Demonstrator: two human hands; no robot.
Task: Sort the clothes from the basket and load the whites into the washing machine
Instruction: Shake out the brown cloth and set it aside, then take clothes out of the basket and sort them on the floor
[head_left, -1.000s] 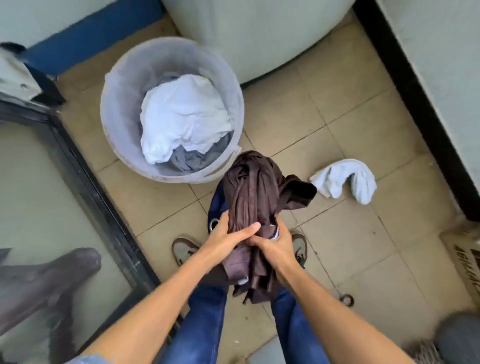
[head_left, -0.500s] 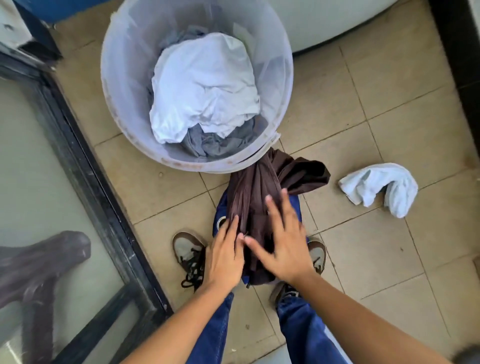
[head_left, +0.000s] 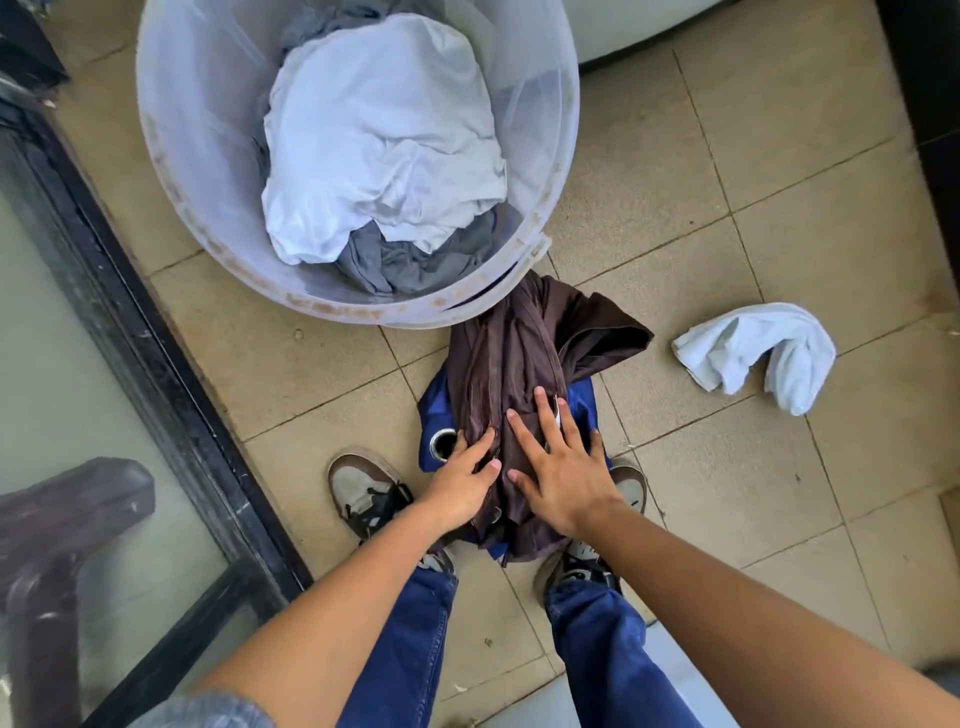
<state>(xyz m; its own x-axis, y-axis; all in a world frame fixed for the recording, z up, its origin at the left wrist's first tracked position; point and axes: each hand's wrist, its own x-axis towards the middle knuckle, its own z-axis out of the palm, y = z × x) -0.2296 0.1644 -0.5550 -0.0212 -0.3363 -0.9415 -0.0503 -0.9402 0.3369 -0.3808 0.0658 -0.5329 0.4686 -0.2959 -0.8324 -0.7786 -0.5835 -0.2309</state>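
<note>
We are in the laundry corner of a home, on what looks like a balcony or utility space. Under us is a floor of beige tiles (head_left: 810, 182) with plain grout lines, a little gritty. A round translucent laundry basket (head_left: 176, 171) stands on it, with a crumpled white garment (head_left: 384, 135) over grey cloth (head_left: 405, 262) inside. Just past the basket we see the curved white base of a washing machine (head_left: 623, 26). More clothes lie loose on the tiles: a brown garment (head_left: 514, 353) over a blue one (head_left: 582, 400), and a small white cloth (head_left: 753, 353) apart. At our left runs a dark-framed glass door (head_left: 156, 374).
</note>
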